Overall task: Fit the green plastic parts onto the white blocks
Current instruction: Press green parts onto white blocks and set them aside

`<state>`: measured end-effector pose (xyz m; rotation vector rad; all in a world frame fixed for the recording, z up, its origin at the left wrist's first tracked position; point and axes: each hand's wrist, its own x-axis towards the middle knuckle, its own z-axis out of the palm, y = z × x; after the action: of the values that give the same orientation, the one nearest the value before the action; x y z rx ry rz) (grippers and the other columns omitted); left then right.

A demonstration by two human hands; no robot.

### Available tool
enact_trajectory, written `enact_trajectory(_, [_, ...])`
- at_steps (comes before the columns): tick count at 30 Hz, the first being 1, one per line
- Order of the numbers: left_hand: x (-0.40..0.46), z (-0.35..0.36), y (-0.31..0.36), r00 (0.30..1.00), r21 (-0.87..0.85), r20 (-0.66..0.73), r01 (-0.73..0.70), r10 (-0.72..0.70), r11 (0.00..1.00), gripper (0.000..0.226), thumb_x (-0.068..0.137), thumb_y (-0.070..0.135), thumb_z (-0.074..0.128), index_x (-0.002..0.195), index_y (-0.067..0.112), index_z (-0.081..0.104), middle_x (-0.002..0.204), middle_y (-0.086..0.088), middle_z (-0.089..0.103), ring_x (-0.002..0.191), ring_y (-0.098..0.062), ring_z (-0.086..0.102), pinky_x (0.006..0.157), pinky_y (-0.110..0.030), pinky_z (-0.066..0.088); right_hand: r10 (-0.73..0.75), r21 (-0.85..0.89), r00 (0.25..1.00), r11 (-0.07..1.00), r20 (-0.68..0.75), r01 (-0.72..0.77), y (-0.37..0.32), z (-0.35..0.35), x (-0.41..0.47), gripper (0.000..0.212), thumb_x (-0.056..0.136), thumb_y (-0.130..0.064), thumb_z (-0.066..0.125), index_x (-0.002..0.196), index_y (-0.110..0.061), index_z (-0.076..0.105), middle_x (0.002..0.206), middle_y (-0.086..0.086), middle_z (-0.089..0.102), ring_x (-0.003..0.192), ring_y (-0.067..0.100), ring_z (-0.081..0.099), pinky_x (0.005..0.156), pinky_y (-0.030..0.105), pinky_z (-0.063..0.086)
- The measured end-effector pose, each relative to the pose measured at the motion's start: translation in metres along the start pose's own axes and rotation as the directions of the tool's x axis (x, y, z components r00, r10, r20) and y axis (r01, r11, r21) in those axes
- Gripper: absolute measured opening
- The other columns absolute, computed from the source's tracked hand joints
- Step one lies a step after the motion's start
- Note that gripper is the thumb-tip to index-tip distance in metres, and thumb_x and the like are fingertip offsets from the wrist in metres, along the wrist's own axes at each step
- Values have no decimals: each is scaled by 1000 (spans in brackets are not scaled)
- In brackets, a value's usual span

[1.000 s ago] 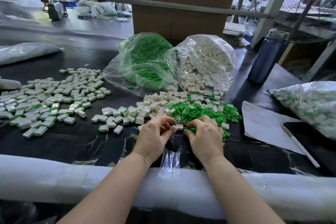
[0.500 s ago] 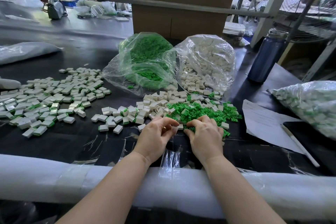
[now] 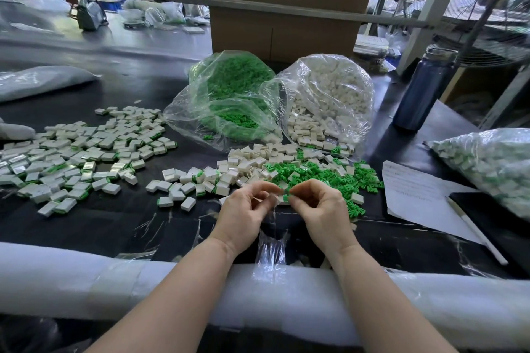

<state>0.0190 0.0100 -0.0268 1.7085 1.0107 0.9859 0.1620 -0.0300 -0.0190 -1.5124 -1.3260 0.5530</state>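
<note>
On the far left of the black table lies a big scatter of finished blocks, white with green showing at their edges. Next comes a small pile of white blocks, and behind it a clear bag of green parts.

The left hand is lifted just above the table, and its curled fingers pinch a white block. Touching it from the other side, the right hand pinches a green part with finger and thumb, right at the edge of the block. Whether the part is already in, I cannot tell.

Behind the right hand lies a heap of loose green parts. Behind that is a clear bag of white blocks. Farther right are a sheet of paper, a blue bottle and another full bag.
</note>
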Motion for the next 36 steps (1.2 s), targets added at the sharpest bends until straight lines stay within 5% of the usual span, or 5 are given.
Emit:
enact_trajectory(7, [1,0,1,997,-149,10,71,-70,986,9,88,12,58,88,20,61,81,-9,68,78,-25,66,79,-41,55,64,235,996,969,63,-77,-5,-3,-1,13,79,-1,69,76,-13,64,75,7,69,71,15,65,68,23,55])
enact_trajectory(15, [0,0,0,998,-97,31,53,-51,994,5,89,13,59,87,17,60,72,1,67,69,-8,63,69,-20,53,50,191,996,980,74,-63,-3,-3,-1,17,79,-1,69,73,-16,64,69,-1,66,65,10,62,65,21,53])
enact_trajectory(20, [0,0,2,999,-51,38,38,-37,998,3,89,12,59,91,12,61,74,-2,66,70,-8,62,70,-18,51,31,151,997,988,69,-42,-3,-2,-1,18,78,-1,70,71,-16,63,66,-1,64,63,8,59,61,18,50])
enact_trajectory(25, [0,-1,3,999,-48,41,36,-34,998,4,89,11,59,91,11,61,75,-4,66,71,-11,61,72,-20,52,34,149,993,988,112,-50,-3,-1,-2,17,82,-1,65,74,-15,62,74,16,66,69,24,61,68,36,53])
enact_trajectory(36, [-1,1,6,999,20,24,47,-48,999,11,87,8,61,86,15,68,78,4,66,74,-6,60,77,-14,48,71,201,984,974,163,-103,-5,1,-3,17,82,5,63,82,-12,59,67,6,62,62,14,56,61,24,48])
